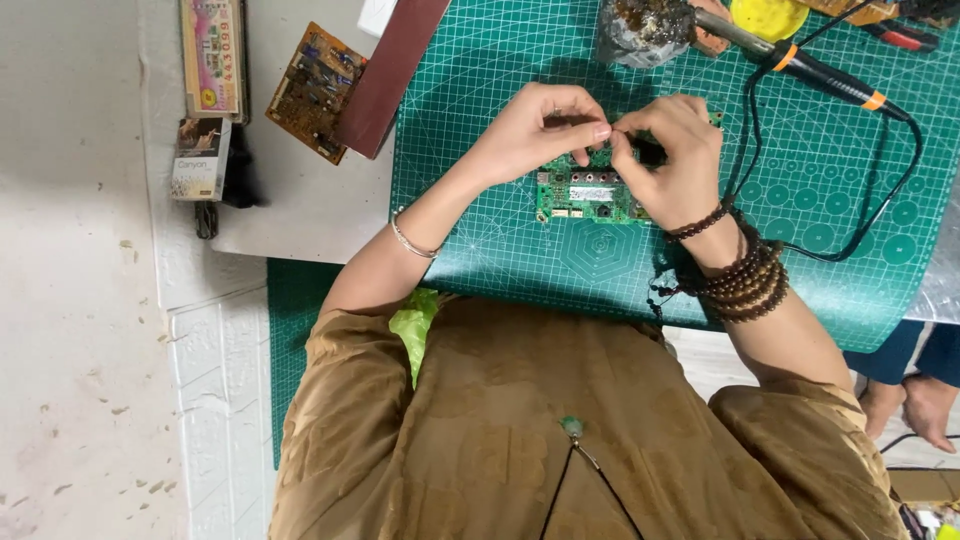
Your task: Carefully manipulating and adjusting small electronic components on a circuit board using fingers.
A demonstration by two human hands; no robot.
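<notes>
Your left hand (535,130) and right hand (672,160) meet over the green circuit board (585,195), which lies flat mid-mat on the green cutting mat (480,70). Fingertips of both pinch together at the board's far edge; what they grip is too small to tell. The soldering iron (800,62) rests near the mat's far right corner, within reach yet clear of your wrists.

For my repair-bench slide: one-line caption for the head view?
Left hand and right hand meet fingertips over a green circuit board on a cutting mat.
</notes>
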